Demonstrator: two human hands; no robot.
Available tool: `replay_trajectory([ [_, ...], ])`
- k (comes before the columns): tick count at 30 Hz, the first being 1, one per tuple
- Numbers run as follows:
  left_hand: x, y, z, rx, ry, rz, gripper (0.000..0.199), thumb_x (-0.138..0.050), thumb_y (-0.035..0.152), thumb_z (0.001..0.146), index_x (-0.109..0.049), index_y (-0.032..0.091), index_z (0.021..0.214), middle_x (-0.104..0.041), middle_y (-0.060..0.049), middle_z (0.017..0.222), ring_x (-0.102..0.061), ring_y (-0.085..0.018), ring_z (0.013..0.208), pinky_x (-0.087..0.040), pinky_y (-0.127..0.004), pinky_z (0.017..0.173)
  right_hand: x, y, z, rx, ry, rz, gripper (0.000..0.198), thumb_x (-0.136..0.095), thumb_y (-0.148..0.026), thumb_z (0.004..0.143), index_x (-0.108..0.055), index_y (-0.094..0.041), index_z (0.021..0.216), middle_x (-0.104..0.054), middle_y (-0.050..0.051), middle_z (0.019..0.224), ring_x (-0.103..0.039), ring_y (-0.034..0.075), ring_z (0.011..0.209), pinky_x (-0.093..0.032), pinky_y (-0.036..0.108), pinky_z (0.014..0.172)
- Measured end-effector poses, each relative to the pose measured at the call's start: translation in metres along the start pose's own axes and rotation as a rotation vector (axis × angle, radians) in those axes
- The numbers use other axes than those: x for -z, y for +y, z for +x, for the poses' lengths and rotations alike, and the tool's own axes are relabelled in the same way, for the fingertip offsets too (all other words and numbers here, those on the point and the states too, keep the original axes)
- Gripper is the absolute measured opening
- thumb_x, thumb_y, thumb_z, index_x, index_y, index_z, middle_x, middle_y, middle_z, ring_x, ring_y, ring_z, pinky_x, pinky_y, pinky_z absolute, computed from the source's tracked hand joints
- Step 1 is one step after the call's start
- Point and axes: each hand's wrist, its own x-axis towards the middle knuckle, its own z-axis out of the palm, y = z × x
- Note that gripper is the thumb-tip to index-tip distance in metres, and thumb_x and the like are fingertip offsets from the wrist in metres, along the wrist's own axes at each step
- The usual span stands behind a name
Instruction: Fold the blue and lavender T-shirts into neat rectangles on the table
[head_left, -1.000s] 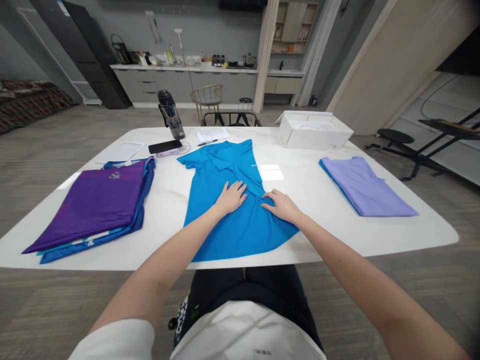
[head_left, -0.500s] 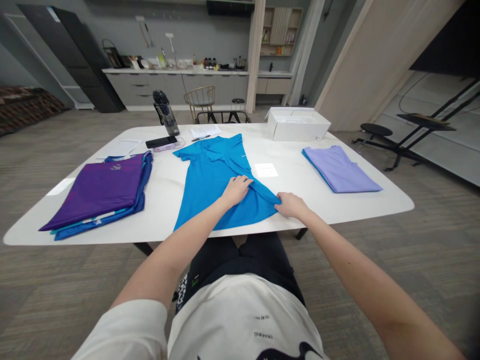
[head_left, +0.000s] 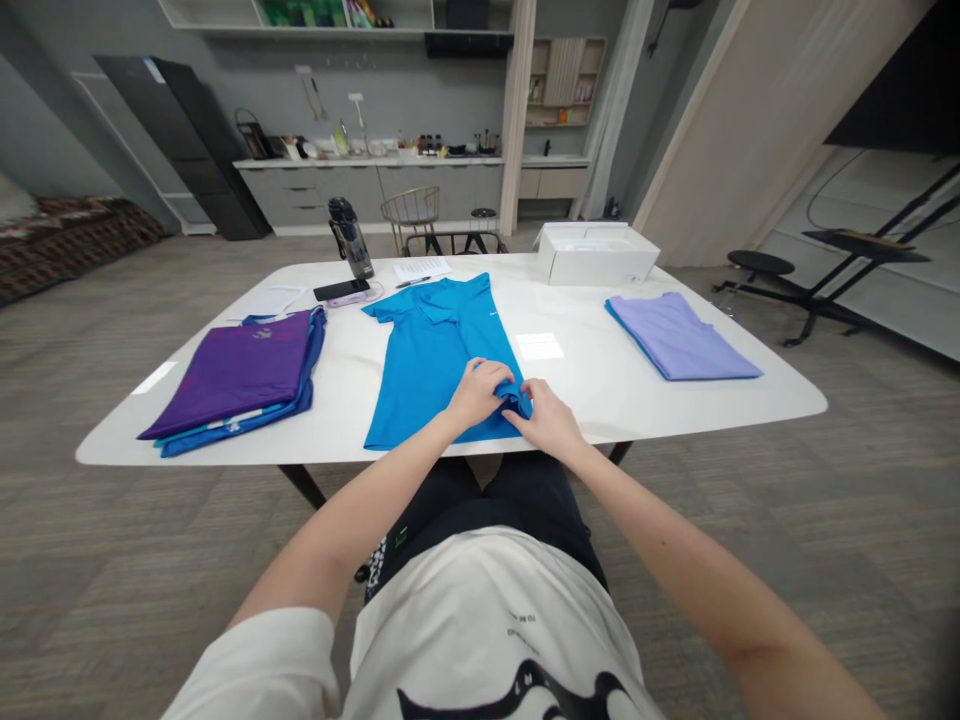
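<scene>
A blue T-shirt (head_left: 427, 365) lies on the white table (head_left: 585, 390) before me, its collar end pointing away. Its right side is turned inward, giving a fairly straight edge on that side. My left hand (head_left: 480, 392) has its fingers curled on the gathered cloth near the lower right corner. From the other side, my right hand (head_left: 546, 418) pinches the same bunched fabric between thumb and fingers. The two hands are close together, with a small tuft of the shirt sticking up between them.
Folded shirts with a purple one (head_left: 247, 360) on top lie at the left. A lavender shirt (head_left: 679, 338) rests on a blue one at the right. Toward the back are a bottle (head_left: 351, 240), a phone (head_left: 341, 290), a pen (head_left: 412, 282), paper (head_left: 421, 268) and a white box (head_left: 596, 255).
My right hand has moved left toward my left hand, bringing the shirt's lower right corner inward. The cloth there is now bunched between both hands. The view has shifted slightly.
</scene>
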Motion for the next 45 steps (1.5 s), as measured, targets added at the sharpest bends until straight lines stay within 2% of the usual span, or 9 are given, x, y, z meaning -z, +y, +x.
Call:
replay_trajectory([
  [4,0.01,-0.01,-0.027,-0.027,-0.07,0.01,0.029,-0.054,0.01,0.09,-0.068,0.024,0.113,-0.073,-0.004,0.117,-0.063,-0.019,0.115,-0.037,-0.038,0.11,-0.018,0.003,-0.012,-0.011,-0.047,-0.095,0.02,-0.056,-0.018,0.091,-0.06,-0.025,0.109,-0.065,0.008,0.109,-0.063,0.025,0.097,-0.046,0.033,0.075],
  [7,0.02,-0.015,-0.049,-0.092,-0.15,0.081,0.031,-0.053,0.011,0.092,-0.069,0.025,0.115,-0.072,-0.005,0.117,-0.062,-0.021,0.115,-0.037,-0.038,0.108,-0.016,0.011,-0.016,0.078,-0.019,-0.109,0.023,-0.051,-0.011,0.089,-0.065,-0.023,0.103,-0.065,0.01,0.108,-0.061,0.027,0.102,-0.046,0.036,0.086],
  [11,0.031,-0.013,-0.075,-0.153,-0.248,0.156,0.023,-0.053,0.023,0.099,-0.072,0.024,0.111,-0.072,-0.006,0.112,-0.062,-0.022,0.108,-0.036,-0.04,0.105,-0.006,0.023,-0.022,0.245,-0.118,-0.102,0.02,-0.052,-0.014,0.092,-0.07,-0.022,0.099,-0.068,0.009,0.104,-0.061,0.026,0.101,-0.041,0.039,0.092],
  [14,0.034,-0.009,-0.086,-0.129,-0.249,0.129,0.025,-0.053,0.036,0.102,-0.074,0.023,0.106,-0.073,-0.005,0.107,-0.063,-0.021,0.101,-0.037,-0.039,0.099,-0.001,0.027,-0.024,0.3,-0.221,-0.077,0.019,-0.054,-0.029,0.1,-0.071,-0.022,0.1,-0.072,0.007,0.101,-0.063,0.024,0.099,-0.04,0.038,0.091],
  [19,0.03,-0.01,-0.084,-0.103,-0.26,0.038,0.041,-0.043,0.047,0.108,-0.075,0.023,0.099,-0.074,-0.004,0.098,-0.065,-0.019,0.097,-0.04,-0.035,0.088,-0.002,0.026,-0.003,0.245,-0.244,-0.07,0.039,-0.043,-0.044,0.108,-0.071,-0.023,0.089,-0.074,0.006,0.092,-0.065,0.024,0.093,-0.042,0.037,0.089],
  [27,0.026,-0.032,-0.062,0.071,-0.174,0.135,0.026,-0.049,0.034,0.105,-0.072,0.023,0.104,-0.072,-0.006,0.101,-0.065,-0.022,0.099,-0.043,-0.037,0.087,-0.03,0.013,0.059,0.264,-0.233,-0.054,0.027,-0.049,-0.04,0.105,-0.069,-0.024,0.099,-0.072,0.008,0.098,-0.066,0.023,0.093,-0.046,0.033,0.084],
  [31,0.035,-0.068,-0.052,0.258,-0.097,0.166,0.023,-0.049,0.028,0.103,-0.072,0.023,0.104,-0.072,-0.006,0.106,-0.065,-0.023,0.103,-0.044,-0.039,0.089,-0.043,0.008,0.092,0.279,-0.394,-0.104,0.025,-0.053,-0.042,0.105,-0.068,-0.024,0.095,-0.071,0.004,0.09,-0.066,0.021,0.081,-0.043,0.03,0.071],
  [34,0.044,-0.109,-0.042,0.396,-0.068,0.15,0.02,-0.052,0.027,0.101,-0.072,0.025,0.107,-0.072,-0.006,0.114,-0.065,-0.024,0.109,-0.046,-0.041,0.092,-0.054,0.005,0.124,0.269,-0.41,-0.092,0.028,-0.052,-0.043,0.105,-0.067,-0.024,0.091,-0.073,0.004,0.088,-0.067,0.02,0.08,-0.041,0.029,0.068],
  [45,0.076,-0.299,0.034,0.874,0.078,0.277,0.032,-0.04,0.028,0.102,-0.066,0.024,0.121,-0.066,-0.012,0.13,-0.06,-0.03,0.122,-0.047,-0.05,0.101,-0.139,-0.01,0.31,0.248,-0.381,0.067,0.021,-0.056,-0.036,0.1,-0.073,-0.024,0.094,-0.072,0.001,0.078,-0.066,0.018,0.073,-0.04,0.026,0.064],
])
